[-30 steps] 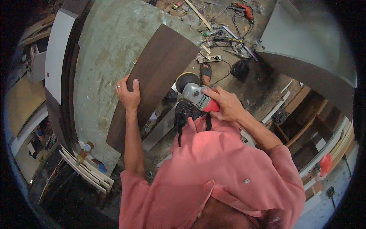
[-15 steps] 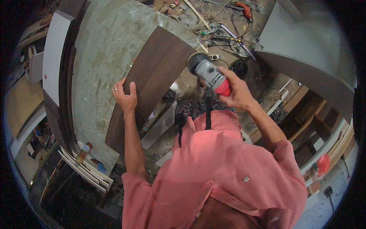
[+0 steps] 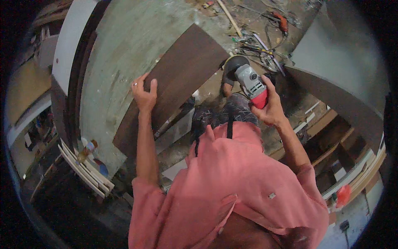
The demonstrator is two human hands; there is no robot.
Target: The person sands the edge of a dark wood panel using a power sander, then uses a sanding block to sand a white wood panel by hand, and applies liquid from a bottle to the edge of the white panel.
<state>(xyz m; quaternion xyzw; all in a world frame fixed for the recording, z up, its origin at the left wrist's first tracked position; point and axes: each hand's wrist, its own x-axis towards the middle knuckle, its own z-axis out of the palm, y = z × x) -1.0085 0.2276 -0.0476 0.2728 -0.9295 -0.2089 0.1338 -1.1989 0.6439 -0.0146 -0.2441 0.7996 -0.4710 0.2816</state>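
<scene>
A long dark brown wooden board point(image 3: 182, 70) lies slantwise on a worn greenish worktable point(image 3: 120, 62). My left hand point(image 3: 144, 93) rests flat on the board's left edge near its middle, fingers spread. My right hand point(image 3: 271, 108) grips a grey and red angle grinder point(image 3: 251, 81), held in the air just past the board's right edge, with its black guarded disc pointing toward the board's far end. My pink shirt fills the lower middle of the view.
Tangled cables, tools and an orange-handled tool point(image 3: 283, 25) lie on the floor beyond the table. A large grey panel point(image 3: 331, 58) stands at the right. White slats point(image 3: 83, 170) lean at the lower left. Wooden frames point(image 3: 331, 137) sit at the right.
My right hand has lifted the grinder up and away from my body toward the board's far right edge. My left hand stays on the board's left edge.
</scene>
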